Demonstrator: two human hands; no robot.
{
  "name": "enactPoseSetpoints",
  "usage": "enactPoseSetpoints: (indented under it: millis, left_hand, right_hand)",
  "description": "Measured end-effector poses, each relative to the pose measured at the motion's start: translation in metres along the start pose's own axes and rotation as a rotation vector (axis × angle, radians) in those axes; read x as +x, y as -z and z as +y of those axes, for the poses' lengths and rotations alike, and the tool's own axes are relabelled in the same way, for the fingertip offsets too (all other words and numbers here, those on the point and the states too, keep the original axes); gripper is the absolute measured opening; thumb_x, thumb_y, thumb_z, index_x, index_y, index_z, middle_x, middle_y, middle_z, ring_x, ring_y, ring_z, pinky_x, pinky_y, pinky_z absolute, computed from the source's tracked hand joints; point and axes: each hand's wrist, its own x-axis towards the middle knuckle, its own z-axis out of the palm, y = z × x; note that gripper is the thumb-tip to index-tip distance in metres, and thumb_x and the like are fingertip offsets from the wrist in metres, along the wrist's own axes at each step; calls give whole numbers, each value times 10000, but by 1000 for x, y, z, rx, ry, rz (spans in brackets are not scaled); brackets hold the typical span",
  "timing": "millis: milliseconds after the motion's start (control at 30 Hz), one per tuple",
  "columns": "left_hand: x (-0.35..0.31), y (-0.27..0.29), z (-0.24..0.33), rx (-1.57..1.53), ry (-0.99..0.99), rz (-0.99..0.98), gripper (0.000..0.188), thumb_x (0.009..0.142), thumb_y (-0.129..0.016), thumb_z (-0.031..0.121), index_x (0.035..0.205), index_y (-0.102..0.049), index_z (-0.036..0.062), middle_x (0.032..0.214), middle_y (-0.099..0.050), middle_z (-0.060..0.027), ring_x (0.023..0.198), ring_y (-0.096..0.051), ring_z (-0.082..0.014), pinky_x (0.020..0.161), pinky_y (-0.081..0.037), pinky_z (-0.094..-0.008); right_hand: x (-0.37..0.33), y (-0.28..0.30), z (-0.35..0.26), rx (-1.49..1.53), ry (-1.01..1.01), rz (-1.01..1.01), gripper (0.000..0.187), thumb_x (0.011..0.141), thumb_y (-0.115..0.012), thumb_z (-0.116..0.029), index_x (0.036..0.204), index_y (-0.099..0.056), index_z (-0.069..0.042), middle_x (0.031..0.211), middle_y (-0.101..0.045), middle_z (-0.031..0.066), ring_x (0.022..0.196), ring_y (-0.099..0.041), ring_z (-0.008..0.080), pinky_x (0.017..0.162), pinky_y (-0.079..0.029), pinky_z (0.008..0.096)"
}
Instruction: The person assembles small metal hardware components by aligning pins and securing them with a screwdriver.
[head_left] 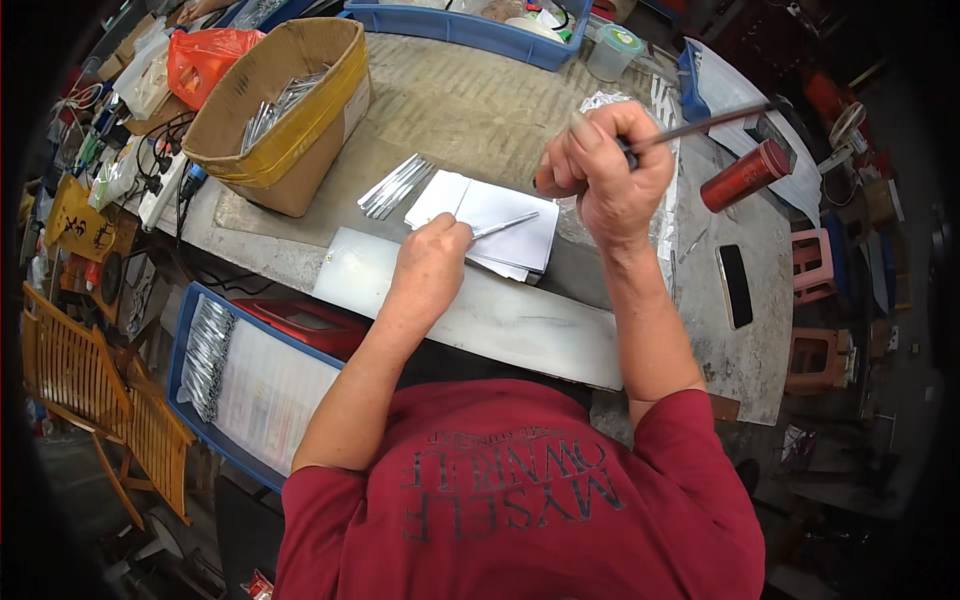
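Head view: the left hand (pixel 432 262), at the centre of the frame, is clenched around a thin metal strip (pixel 507 224), pinning it flat on a stack of white cards (pixel 500 215) that lies just above centre on the grey worktable (pixel 470 110). The right hand (pixel 605 170), right of centre and raised above the table, is closed in a fist around the handle of a long dark tool (pixel 700 127) whose shaft runs toward the upper right. A loose bundle of metal strips (pixel 393 186) lies just left of the cards. A white board (pixel 480 315) lies across the near table edge, below the cards. A cardboard box (pixel 285 110) holding more strips stands at upper left, with an orange plastic bag (pixel 205 55) beside it. A red can (pixel 745 175) lies on its side at right, and a black phone (pixel 735 285) rests below it. A blue tray (pixel 250 385) with strips and a printed sheet sits at lower left, off the table.
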Motion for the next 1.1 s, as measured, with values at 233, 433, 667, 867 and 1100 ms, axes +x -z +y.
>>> enactPoseSetpoints:
  millis: [233,433,667,867,1100]
  left_hand:
    - [7,0,7,-12,-11,-18,20,694,-579,16,689,-575,-3,689,-531,-135,658,-553,-305,588,-443,-376]
    - [0,1,2,39,13,5,25,698,-573,17,676,-570,5,695,-534,-129,656,-554,-304,586,-449,-371]
    - [5,0,5,48,-2,8,16,698,-581,21,695,-577,6,701,-538,-122,650,-553,-299,588,-452,-367]
    - [-3,2,0,-125,44,62,50,709,-587,25,752,-598,1,703,-539,-120,660,-553,-286,596,-444,-359]
    - [2,0,0,-121,33,36,55,702,-593,22,750,-602,-2,714,-551,-124,677,-559,-284,618,-447,-348]
  right_hand:
    - [-11,12,37,-273,-266,-34,161,758,-593,-96,655,-479,-52,511,-479,-2,404,-417,38,362,-325,188]
    - [-1,-13,-2,44,-34,-51,135,762,-569,-58,669,-472,-45,505,-478,-1,405,-419,39,354,-317,191]
    - [-20,8,55,-279,-254,-72,160,734,-611,-95,651,-483,-47,527,-465,-22,479,-435,38,430,-346,205]
    - [-20,6,55,-284,-215,-84,176,743,-612,-106,647,-478,-44,510,-455,-27,443,-425,31,397,-330,195]
    - [-12,-7,39,-262,-286,-150,157,738,-616,-94,656,-495,-34,529,-463,-26,462,-420,28,406,-330,193]
